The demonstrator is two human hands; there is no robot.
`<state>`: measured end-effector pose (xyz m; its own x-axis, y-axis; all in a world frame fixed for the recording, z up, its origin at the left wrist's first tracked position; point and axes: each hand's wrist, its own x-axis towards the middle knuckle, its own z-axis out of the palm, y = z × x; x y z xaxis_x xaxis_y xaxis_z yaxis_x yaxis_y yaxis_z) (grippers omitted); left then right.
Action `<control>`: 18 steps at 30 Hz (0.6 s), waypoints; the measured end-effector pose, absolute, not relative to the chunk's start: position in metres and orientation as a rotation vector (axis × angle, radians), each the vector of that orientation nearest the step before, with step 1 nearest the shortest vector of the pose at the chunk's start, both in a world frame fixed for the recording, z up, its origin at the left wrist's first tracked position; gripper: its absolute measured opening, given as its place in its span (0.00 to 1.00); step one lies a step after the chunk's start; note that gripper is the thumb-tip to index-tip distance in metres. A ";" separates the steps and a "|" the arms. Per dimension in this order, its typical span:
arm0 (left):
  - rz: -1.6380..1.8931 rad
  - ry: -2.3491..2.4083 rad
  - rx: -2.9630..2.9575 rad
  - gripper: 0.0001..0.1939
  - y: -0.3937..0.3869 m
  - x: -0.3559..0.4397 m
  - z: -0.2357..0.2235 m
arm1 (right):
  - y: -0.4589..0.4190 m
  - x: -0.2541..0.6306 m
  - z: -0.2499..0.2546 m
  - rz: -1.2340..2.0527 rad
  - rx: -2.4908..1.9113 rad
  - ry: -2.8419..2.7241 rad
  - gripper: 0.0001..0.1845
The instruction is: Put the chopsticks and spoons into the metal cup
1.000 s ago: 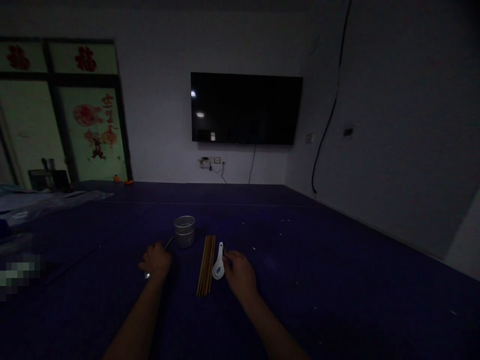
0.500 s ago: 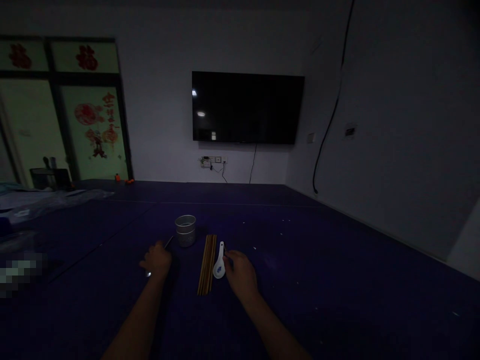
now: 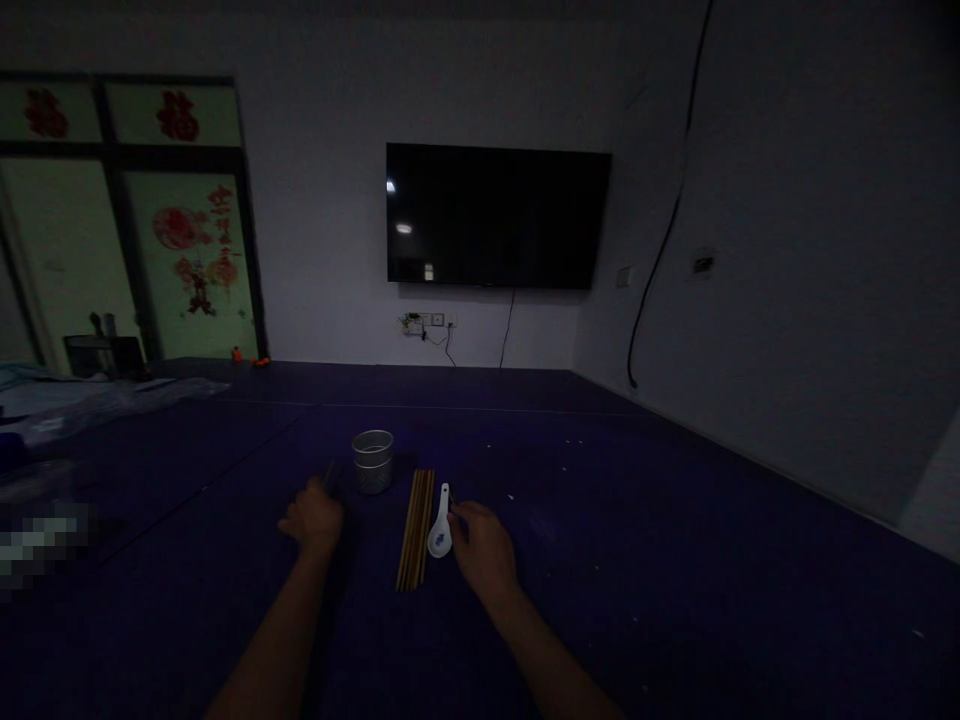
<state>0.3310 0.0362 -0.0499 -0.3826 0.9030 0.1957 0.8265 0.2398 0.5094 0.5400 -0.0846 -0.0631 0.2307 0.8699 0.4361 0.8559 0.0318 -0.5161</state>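
Note:
My left hand (image 3: 312, 515) is closed around a slim metal utensil (image 3: 330, 474), which looks like a spoon; its handle points up and away, and the rest is hidden under the hand. Just right of it stands a silver metal cup (image 3: 373, 462), upright. A row of several wooden chopsticks (image 3: 415, 530) lies in front of the cup. Beside them rests a white ceramic soup spoon (image 3: 440, 538) with a blue mark in its bowl. My right hand (image 3: 484, 545) sits at that spoon's right edge, fingers pinched. A thin dark thing shows at its fingertips, too small to name.
A dark purple tabletop (image 3: 675, 540) stretches to the wall, with small white specks on it. Clear plastic wrapping (image 3: 127, 405) lies at the left. A black television (image 3: 499, 217) and a hanging cable (image 3: 660, 250) are on the walls.
The utensil in my left hand has turned steeper, and its shiny lower end no longer shows below the hand. My right hand, cup, chopsticks and ceramic spoon stay where they were.

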 end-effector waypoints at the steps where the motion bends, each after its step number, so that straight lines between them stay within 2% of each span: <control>1: 0.854 2.360 1.655 0.19 0.035 0.331 -0.049 | -0.085 0.540 -0.063 0.025 -1.790 -1.598 0.17; 4: 0.997 2.383 1.631 0.20 0.031 0.333 -0.045 | -0.085 0.540 -0.063 0.029 -1.794 -1.597 0.17; 11: 1.740 2.340 1.531 0.25 0.014 0.341 -0.022 | -0.086 0.538 -0.062 0.027 -1.769 -1.569 0.17; 15: 1.967 2.086 1.950 0.22 0.008 0.361 -0.030 | -0.086 0.537 -0.060 0.023 -1.718 -1.551 0.18; 18: 2.239 1.609 2.452 0.19 0.003 0.385 -0.048 | -0.087 0.536 -0.058 -0.001 -1.632 -1.537 0.19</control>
